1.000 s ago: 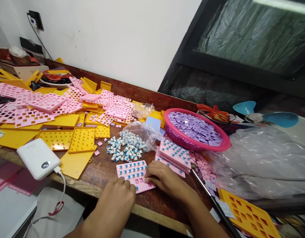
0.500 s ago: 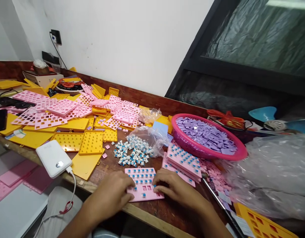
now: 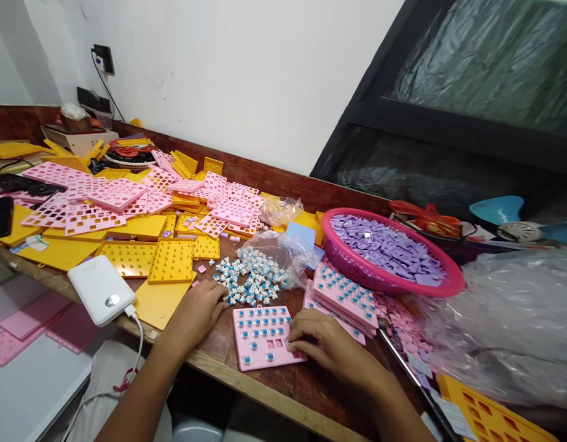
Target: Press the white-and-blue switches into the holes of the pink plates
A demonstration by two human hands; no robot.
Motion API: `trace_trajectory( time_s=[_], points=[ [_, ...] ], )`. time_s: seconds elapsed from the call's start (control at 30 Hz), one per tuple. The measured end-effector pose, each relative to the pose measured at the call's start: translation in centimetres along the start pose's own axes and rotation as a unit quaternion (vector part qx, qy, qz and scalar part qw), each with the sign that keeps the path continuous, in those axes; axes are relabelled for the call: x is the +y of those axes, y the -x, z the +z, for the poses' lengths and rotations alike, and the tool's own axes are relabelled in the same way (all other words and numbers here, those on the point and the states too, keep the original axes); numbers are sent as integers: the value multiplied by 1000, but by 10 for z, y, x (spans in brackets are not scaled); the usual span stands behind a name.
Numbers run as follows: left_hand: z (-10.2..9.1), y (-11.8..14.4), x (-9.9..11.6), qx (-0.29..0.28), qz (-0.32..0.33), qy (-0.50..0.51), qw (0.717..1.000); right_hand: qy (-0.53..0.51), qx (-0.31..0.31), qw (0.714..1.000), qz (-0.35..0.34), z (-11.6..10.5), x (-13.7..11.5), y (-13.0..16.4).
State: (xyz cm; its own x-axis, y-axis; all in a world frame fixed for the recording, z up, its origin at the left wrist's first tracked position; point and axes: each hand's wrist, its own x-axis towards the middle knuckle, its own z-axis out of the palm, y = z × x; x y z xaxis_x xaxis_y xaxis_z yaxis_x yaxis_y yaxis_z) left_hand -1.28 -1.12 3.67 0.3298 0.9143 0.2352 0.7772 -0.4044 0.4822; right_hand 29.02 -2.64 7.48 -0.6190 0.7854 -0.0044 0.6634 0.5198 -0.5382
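Observation:
A pink keyboard plate (image 3: 265, 359) lies near the table's front edge, with rows of blue-and-white key switches and a few bare sockets on its right side. My right hand (image 3: 320, 337) is bent over the plate's right edge, thumb and fingers closed against it; a small part under the fingertips is hard to make out. Just left of the loose switch pile (image 3: 253, 279), my left hand (image 3: 200, 310) reaches forward, fingers apart, tips touching the nearest switches. Beyond my right hand stands a stack of pink plates (image 3: 345, 294) filled with switches.
A pink basket (image 3: 329, 245) of purple keycaps stands behind the stack. Pink frames (image 3: 117, 195) and yellow panels (image 3: 172, 261) cover the left side. A white power bank (image 3: 101, 288) with a cable sits at the front edge. Clear plastic bags (image 3: 504, 331) lie right.
My left hand has left the plate's left edge and moved up to the switch pile. A switch now shows at the plate's lower left corner. My right hand stays at the right edge.

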Motion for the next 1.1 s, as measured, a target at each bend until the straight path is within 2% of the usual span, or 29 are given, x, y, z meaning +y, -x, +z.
trace_trajectory(
  time_s=[0.2, 0.33, 0.4, 0.47, 0.57, 0.63, 0.73, 0.87, 0.97, 1.1],
  points=[
    [-5, 7, 3, 17, 0, 32, 999, -7, 4, 1000, 0, -3, -4, -1],
    [-3, 18, 34, 33, 47, 63, 996, 4, 7, 1000, -7, 0, -1, -1],
    [5, 22, 57, 15, 89, 62, 994, 7, 14, 1000, -10, 3, 1, -1],
    [15, 24, 77, -30, 117, 22, 992, 13, 19, 1000, -11, 6, 3, -2],
    [28, 24, 95, -88, 131, -53, 986, 14, 20, 1000, -3, 7, 4, -2],
    [34, 25, 98, -99, 126, -71, 984, -5, 20, 1000, 5, 6, 4, -2],
    [37, 26, 97, -82, 107, -69, 988, -52, 23, 998, 1, 4, 2, -2],
    [36, 26, 99, -60, 89, -65, 992, -86, 123, 989, 3, 6, -3, -13],
    [32, 23, 102, -70, 83, -47, 993, -37, 155, 987, 1, 10, -11, -37],
    [31, 21, 103, -63, 58, -40, 996, 69, 108, 992, -19, 13, -25, -81]
  ],
)
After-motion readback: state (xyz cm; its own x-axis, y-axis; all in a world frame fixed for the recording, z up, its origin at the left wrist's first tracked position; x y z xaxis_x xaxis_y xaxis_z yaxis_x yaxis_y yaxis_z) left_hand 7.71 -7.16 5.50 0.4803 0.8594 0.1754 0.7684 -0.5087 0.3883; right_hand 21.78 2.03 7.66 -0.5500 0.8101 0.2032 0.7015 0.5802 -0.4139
